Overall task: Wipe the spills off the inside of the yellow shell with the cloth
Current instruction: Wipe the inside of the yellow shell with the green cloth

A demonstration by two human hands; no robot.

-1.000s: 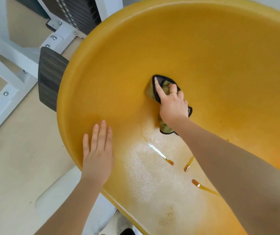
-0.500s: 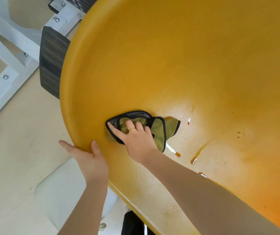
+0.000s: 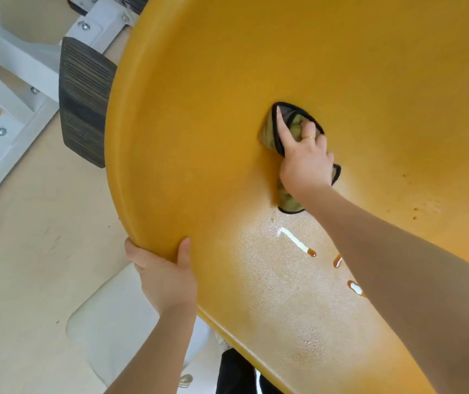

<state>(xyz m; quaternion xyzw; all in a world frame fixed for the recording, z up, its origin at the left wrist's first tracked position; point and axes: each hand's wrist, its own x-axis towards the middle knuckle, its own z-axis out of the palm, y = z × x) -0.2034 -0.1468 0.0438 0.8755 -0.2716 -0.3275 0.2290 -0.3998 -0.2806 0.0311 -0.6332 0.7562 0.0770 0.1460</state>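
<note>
**Cloth pressed high on the shell wall, drips waiting below**

The yellow shell (image 3: 227, 95) fills most of the frame, its curved rim sweeping from the top centre down the left and off toward the bottom. Right hand (image 3: 303, 159) is up in the centre-right of the picture, planted on the green cloth (image 3: 287, 200) with the black edging. The forefinger lies straight along the cloth, the other fingers bend into its folds, a thin ring showing on one of them, so the hand is grasping the cloth and pushing it flat against the inner surface. A tail of cloth hangs out below the wrist.

Down at the lower left, the left hand (image 3: 165, 275) clamps the rim: thumb over the inside edge, fingers curled round the outside, grasping the shell.

Just below the cloth, the spills (image 3: 311, 253) sit on a pale, glossy patch of the surface: one long streak ending in an amber bead, and two shorter amber drips right beside the right forearm. Small brown specks (image 3: 415, 213) dot the wall at the right, well apart from the cloth.

Outside the shell, upper left, a dark ribbed pad (image 3: 82, 109) stands partly behind the rim, next to a white bolted frame (image 3: 8, 81) on a beige floor (image 3: 28, 223).
</note>
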